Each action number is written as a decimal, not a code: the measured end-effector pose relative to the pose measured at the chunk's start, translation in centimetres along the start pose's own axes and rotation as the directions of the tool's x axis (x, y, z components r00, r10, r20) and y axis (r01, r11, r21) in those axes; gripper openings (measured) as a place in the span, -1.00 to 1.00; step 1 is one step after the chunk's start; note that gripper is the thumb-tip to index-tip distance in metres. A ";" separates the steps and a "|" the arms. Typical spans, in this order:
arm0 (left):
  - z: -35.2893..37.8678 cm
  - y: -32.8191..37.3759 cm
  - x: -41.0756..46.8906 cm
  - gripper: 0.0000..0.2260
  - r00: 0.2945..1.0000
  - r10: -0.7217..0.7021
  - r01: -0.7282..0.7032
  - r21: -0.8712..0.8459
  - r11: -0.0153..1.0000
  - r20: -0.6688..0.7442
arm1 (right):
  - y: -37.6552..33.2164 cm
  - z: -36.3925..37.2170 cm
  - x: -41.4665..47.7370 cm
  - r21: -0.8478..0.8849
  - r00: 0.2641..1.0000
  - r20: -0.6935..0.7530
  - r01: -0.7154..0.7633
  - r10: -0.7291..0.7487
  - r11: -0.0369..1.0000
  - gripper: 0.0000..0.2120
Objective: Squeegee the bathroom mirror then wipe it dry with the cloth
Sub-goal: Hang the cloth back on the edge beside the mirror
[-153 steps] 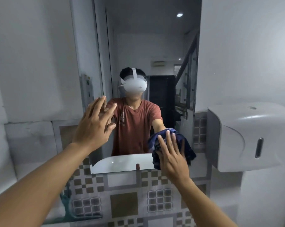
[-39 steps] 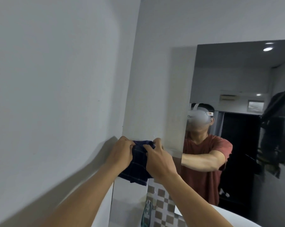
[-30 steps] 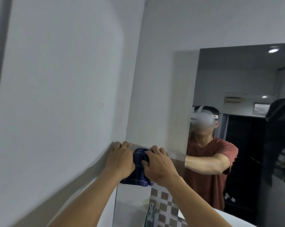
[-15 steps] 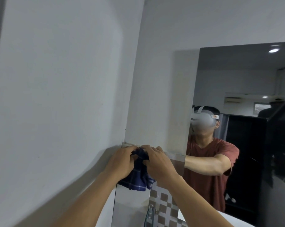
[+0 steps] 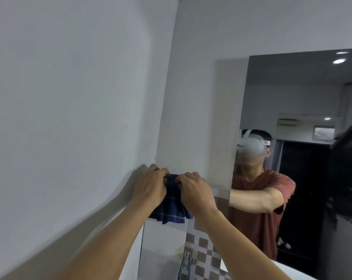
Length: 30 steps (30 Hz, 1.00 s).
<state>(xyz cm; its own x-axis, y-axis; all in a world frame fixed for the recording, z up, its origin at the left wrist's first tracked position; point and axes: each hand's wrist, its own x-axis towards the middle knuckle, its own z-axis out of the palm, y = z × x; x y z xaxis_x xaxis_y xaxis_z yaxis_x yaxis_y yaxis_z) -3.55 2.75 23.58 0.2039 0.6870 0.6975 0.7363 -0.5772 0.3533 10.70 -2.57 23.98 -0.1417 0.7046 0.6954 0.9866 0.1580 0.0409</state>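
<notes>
Half a second ago the cloth (image 5: 172, 205) bulged out between the two hands with its folds loose; now both hands have drawn closer along its top edge, and it hangs flatter below them as a dark blue checked flap. The left hand (image 5: 151, 187) pinches the cloth's upper left part, fingers curled over it; the right hand (image 5: 195, 191) grips the upper right part in the same way, knuckles bent, so both are closed on the fabric. The view has hardly shifted since then.

The cloth lies against the mirror (image 5: 292, 158) at its left edge, right where the glass meets the corner of the plain grey side wall (image 5: 70, 98); the mirror's top edge runs under the white wall (image 5: 252, 27) above it. In the glass the person's reflection (image 5: 258, 199) shows a rust-red shirt and a white headset, one arm stretched toward the cloth; ceiling lights and a dark doorway show behind. At the mirror's lower edge brown-and-white checked tiles (image 5: 203, 249) appear, with a curved white basin rim (image 5: 288, 269) at the bottom right.
</notes>
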 end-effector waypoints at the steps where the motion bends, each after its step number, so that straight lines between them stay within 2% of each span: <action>1: 0.2 -0.3 -0.3 -0.76 0.999 0.007 -0.009 0.044 0.999 0.036 | -0.1 0.1 -0.4 0.002 0.999 0.033 0.020 -0.020 1.000 -0.70; 4: 0.5 -0.8 -1.1 -0.74 0.994 0.025 -0.039 0.135 0.990 0.102 | -0.4 -0.1 -1.3 0.111 0.996 0.089 -0.002 -0.008 0.994 -0.63; 7: 0.0 -0.8 -1.3 -0.73 0.990 0.045 -0.061 0.122 0.991 0.133 | -0.2 -0.5 -1.1 0.152 0.987 0.155 -0.068 0.044 0.986 -0.59; 10: -0.3 -0.5 -1.3 -0.69 0.988 0.066 -0.065 -0.008 0.998 0.138 | 0.0 -0.5 -1.0 0.139 0.973 0.224 -0.086 0.053 0.987 -0.59; 14: 0.2 -0.7 -1.4 -0.71 0.984 0.053 -0.030 -0.135 0.990 0.172 | 0.3 0.2 -2.0 0.221 0.986 0.169 -0.040 0.002 0.974 -0.61; 16: 0.5 -1.1 -1.5 -0.74 0.984 0.020 0.016 -0.203 0.979 0.177 | 0.4 0.6 -2.3 0.256 0.987 0.162 -0.065 0.024 0.964 -0.61; 21: 1.4 -1.8 -1.9 -0.78 0.983 -0.044 0.085 -0.228 0.970 0.180 | 0.9 0.3 -1.5 0.281 0.972 0.219 -0.148 0.086 0.948 -0.65; 25: 1.5 -1.7 -2.1 -0.82 0.983 -0.063 0.096 -0.195 0.976 0.170 | 0.7 0.1 -1.2 0.293 0.960 0.265 -0.168 0.089 0.941 -0.66; 30: 1.1 -0.9 -3.7 -0.72 0.998 -0.053 0.055 -0.172 0.984 0.012 | 0.2 0.7 -2.3 0.342 0.981 0.134 -0.178 0.139 0.923 -0.66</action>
<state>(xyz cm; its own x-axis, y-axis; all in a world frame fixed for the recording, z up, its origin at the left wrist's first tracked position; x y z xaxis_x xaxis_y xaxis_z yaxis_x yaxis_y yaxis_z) -4.28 1.17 20.02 0.1721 0.7221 0.6700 0.6246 -0.6059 0.4927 11.18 -3.72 21.88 -0.0124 0.8057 0.5922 0.9080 0.2571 -0.3308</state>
